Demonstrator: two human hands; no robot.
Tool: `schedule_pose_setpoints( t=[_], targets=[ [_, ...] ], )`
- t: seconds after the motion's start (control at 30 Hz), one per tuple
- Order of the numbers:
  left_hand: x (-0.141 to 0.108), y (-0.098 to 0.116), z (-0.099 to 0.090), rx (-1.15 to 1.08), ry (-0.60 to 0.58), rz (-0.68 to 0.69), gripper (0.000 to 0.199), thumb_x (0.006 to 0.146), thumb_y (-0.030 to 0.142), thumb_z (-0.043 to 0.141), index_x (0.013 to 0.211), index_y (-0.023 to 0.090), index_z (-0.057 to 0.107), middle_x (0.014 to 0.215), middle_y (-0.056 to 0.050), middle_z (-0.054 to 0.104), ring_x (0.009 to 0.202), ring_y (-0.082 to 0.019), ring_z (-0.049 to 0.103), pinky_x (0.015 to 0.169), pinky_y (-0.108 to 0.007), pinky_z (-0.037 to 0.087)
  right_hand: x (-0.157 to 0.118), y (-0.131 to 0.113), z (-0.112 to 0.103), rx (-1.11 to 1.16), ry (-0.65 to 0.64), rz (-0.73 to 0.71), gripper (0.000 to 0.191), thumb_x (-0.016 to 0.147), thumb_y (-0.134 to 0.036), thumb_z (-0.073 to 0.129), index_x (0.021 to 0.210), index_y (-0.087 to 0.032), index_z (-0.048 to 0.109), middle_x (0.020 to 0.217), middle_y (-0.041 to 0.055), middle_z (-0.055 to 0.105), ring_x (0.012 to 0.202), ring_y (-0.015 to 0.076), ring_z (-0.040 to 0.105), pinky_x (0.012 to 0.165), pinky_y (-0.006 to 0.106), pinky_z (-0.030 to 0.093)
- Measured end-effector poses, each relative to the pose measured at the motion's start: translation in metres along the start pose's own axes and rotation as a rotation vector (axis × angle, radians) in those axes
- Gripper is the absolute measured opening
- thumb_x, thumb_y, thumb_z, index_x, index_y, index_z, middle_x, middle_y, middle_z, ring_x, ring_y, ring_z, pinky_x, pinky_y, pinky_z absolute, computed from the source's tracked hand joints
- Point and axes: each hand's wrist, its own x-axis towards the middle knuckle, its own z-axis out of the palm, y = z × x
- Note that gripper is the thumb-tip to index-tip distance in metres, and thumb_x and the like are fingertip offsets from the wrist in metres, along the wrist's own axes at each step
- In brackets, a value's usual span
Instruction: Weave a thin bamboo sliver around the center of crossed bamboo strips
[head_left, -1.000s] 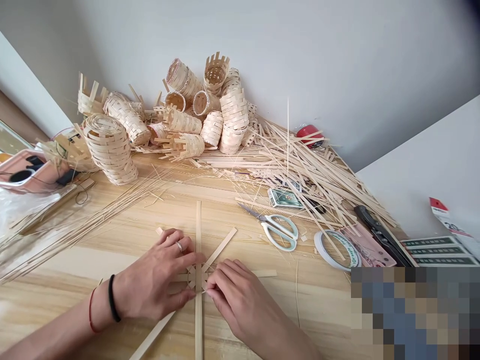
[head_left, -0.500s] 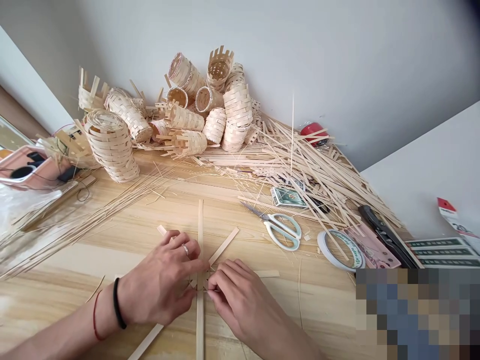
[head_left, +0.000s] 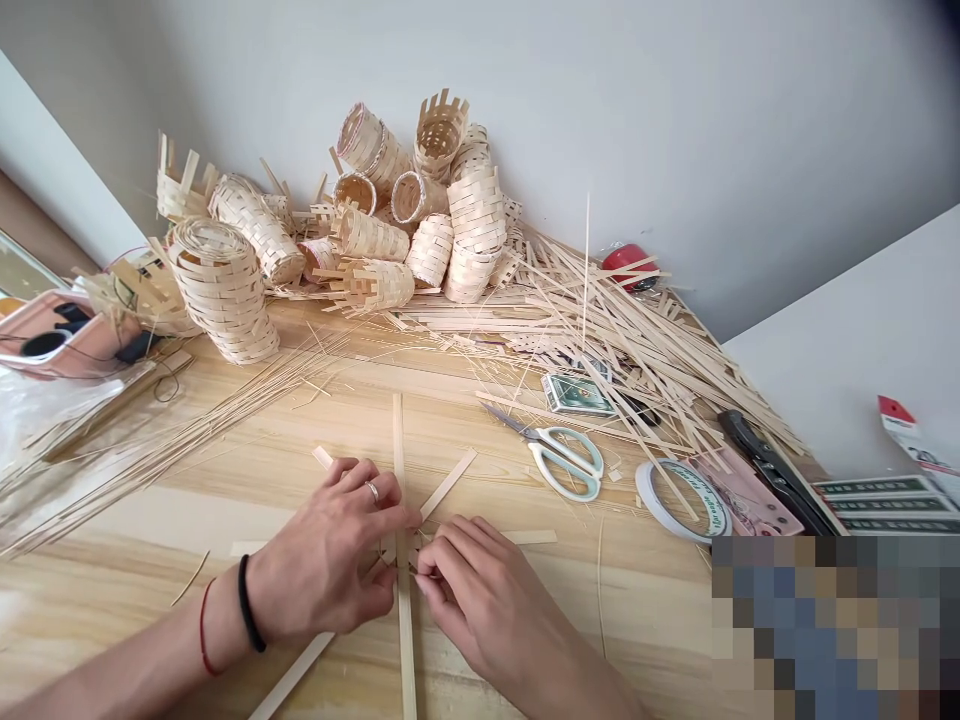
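Observation:
Flat, pale wood strips (head_left: 406, 640) cross in a star on the table between my hands, their arms pointing out in several directions. My left hand (head_left: 337, 550), with a ring and wrist bands, is closed on the strips at the left of the crossing. Close against its right side, my right hand (head_left: 480, 590) is pinched around a thin strand of wood, mostly hidden by the fingers. Fingers cover much of the crossing, so how the strand runs among the strips is hard to see.
Small woven baskets (head_left: 371, 238) are heaped by the wall. Loose strips (head_left: 637, 320) pile at the right rear, with scissors (head_left: 566, 462), a tape roll (head_left: 646, 490), a card box (head_left: 576, 394) and black-handled cutters (head_left: 772, 470) nearby. Thin strands (head_left: 225, 410) lie left, near a pink container (head_left: 82, 350).
The star of strips has turned slightly, the long strip's far end swinging left and its near end right. My left hand has shifted a little with it; my right hand stays nearly in place.

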Motion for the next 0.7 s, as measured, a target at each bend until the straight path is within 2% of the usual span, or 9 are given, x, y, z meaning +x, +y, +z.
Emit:
schedule_pose_setpoints(
  t=[0.17,0.43,0.57,0.7],
  targets=[
    [-0.001,-0.005,0.0,-0.055,0.012,0.027,0.04,0.068,0.009,0.067,0.106,0.023,0.06,0.106,-0.004,0.061,0.098,-0.026,0.052,0.094,-0.045,0.037,0.0,0.003,-0.002,-0.006,0.002,-0.027,0.017,0.1,-0.008,0.056,0.087,-0.019,0.057,0.086,0.0027,0.063,0.082,0.0207,0.056,0.076,0.037,0.047],
    [-0.006,-0.008,-0.001,-0.069,0.03,0.026,0.052,0.078,0.014,0.072,0.126,0.023,0.054,0.115,-0.007,0.059,0.107,-0.028,0.055,0.101,-0.048,0.037,0.001,0.005,-0.003,0.116,0.008,0.105,0.026,0.089,0.003,0.068,0.091,-0.019,0.055,0.098,0.0037,0.06,0.091,0.0221,0.061,0.076,0.035,0.056],
    [-0.008,-0.009,-0.003,-0.079,0.048,0.028,0.038,0.093,0.018,0.061,0.129,0.022,0.053,0.116,-0.008,0.06,0.106,-0.027,0.056,0.098,-0.047,0.039,-0.001,0.004,-0.004,0.2,-0.011,0.137,0.026,0.092,0.003,0.065,0.093,-0.02,0.054,0.095,0.0011,0.058,0.086,0.0189,0.061,0.076,0.034,0.055],
    [-0.007,-0.011,-0.004,-0.079,0.045,0.017,0.021,0.099,0.014,0.05,0.113,0.021,0.063,0.104,-0.006,0.063,0.093,-0.023,0.058,0.086,-0.04,0.041,-0.002,0.004,-0.005,0.281,-0.033,0.12,0.024,0.094,0.0,0.065,0.092,-0.021,0.054,0.097,0.0008,0.059,0.089,0.0175,0.061,0.08,0.032,0.054]
  ],
)
